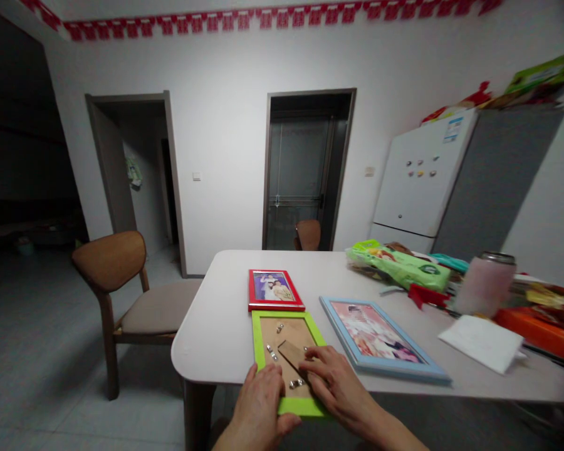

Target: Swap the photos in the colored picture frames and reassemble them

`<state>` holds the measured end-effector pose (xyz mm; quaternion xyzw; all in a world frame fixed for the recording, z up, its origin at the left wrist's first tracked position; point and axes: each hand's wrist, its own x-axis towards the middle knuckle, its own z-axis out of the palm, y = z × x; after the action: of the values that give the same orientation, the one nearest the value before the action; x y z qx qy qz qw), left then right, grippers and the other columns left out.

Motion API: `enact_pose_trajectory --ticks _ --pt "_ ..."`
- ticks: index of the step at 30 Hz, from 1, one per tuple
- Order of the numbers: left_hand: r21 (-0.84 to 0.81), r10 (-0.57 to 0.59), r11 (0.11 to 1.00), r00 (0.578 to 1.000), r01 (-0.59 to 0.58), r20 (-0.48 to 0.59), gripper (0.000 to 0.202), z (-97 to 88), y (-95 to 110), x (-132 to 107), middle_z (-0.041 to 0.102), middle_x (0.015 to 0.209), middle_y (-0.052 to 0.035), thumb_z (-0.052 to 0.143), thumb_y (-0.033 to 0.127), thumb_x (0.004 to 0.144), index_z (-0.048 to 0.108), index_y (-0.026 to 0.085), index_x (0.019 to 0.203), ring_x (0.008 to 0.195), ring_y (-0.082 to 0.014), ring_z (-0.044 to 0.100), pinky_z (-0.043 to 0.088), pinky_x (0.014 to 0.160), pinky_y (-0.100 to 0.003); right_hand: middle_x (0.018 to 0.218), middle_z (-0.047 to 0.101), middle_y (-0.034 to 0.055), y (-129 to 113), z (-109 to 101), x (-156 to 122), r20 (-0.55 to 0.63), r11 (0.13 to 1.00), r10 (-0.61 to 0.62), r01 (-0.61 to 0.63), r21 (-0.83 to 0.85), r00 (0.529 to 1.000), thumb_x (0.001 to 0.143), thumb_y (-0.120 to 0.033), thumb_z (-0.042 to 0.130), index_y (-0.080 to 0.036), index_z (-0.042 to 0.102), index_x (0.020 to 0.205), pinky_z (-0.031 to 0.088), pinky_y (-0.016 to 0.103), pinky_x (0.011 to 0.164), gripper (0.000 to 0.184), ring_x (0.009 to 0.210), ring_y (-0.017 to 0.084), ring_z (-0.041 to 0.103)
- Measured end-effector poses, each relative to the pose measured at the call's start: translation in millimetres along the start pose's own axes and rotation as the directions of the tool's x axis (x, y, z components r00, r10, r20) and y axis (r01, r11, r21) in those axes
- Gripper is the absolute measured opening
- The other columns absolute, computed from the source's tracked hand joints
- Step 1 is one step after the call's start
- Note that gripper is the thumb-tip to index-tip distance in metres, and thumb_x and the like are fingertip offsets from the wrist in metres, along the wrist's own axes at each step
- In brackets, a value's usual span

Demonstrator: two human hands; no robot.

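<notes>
A green photo frame [314, 326] lies back side up at the table's near edge. Its brown backing board [272, 332] has a fold-out stand [291, 358] and several small metal clips [272, 352]. My left hand [261, 401] grips the lower left of the frame, the thumb along its near edge. Over the right side lies my right hand [333, 388], its bent fingers on the backing beside the stand and a clip, partly hiding them. Just beyond is a red photo frame [275, 289], picture up. To the right rests a larger blue photo frame [380, 338], also picture up.
On the white table [216, 326] stand a pink jar [486, 285] and a green packet [399, 263], with white tissue [482, 341] and an orange package [536, 332] at the right. A wooden chair [136, 300] is at the left. Behind stands a fridge [418, 181].
</notes>
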<state>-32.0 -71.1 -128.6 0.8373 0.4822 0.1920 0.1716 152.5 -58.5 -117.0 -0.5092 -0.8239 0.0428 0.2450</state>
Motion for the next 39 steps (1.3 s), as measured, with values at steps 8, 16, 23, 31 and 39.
enact_pose_trajectory --ticks 8,16,23,31,39 --pt "-0.016 0.009 1.0 1.0 -0.01 -0.019 0.059 -1.6 -0.7 0.7 0.052 0.113 -0.0082 0.068 0.027 0.061 0.042 0.014 0.113 0.11 -0.0199 0.041 0.019 0.1 -0.039 0.096 0.052 0.0043 -21.9 -1.3 -7.5 0.081 0.992 -0.12 0.117 0.044 0.989 0.073 -0.018 0.04 -0.027 0.061 0.087 0.033 0.034 0.08 0.027 0.094 0.018 0.043" --pt "-0.054 0.036 0.998 0.998 -0.039 -0.053 0.055 -2.5 -7.9 1.9 0.055 0.105 -0.0042 0.068 0.029 0.06 0.045 0.017 0.108 0.105 -0.0191 0.044 0.02 0.099 -0.037 0.092 0.051 0.0029 -21.7 2.2 -1.9 0.1 0.996 -0.089 0.087 0.022 0.991 0.067 -0.015 0.041 -0.028 0.06 0.087 0.033 0.033 0.078 0.03 0.091 0.018 0.043" --pt "-0.053 0.037 0.998 0.998 -0.04 -0.057 0.053 -5.2 -8.2 1.6 0.057 0.098 -0.0019 0.066 0.033 0.062 0.045 0.018 0.108 0.094 -0.0182 0.049 0.025 0.096 -0.036 0.089 0.052 0.0021 -18.1 1.2 -4.8 0.095 0.992 -0.115 0.109 0.064 0.989 0.067 -0.013 0.042 -0.026 0.062 0.078 0.033 0.033 0.078 0.027 0.09 0.017 0.044" --pt "-0.092 0.037 0.995 0.997 -0.043 -0.066 0.047 -1.3 -10.4 2.3 0.054 0.106 -0.0026 0.07 0.027 0.057 0.05 0.02 0.099 0.1 -0.0185 0.046 0.02 0.098 -0.036 0.09 0.055 0.0064 -27.2 6.1 33.3 0.093 0.993 -0.058 0.047 0.112 0.994 0.077 -0.019 0.034 -0.02 0.06 0.09 0.034 0.03 0.077 0.029 0.085 0.017 0.047" --pt "-0.111 0.048 0.992 0.996 -0.056 -0.078 0.032 -2.5 -13.0 1.6 0.056 0.092 0.0025 0.071 0.029 0.056 0.052 0.02 0.08 0.089 -0.0149 0.049 0.026 0.093 -0.031 0.083 0.054 0.005 -22.7 36.1 62.1 0.145 0.987 -0.098 0.114 -0.111 0.985 0.076 -0.02 0.039 -0.019 0.06 0.07 0.03 0.028 0.072 0.022 0.084 0.017 0.044"
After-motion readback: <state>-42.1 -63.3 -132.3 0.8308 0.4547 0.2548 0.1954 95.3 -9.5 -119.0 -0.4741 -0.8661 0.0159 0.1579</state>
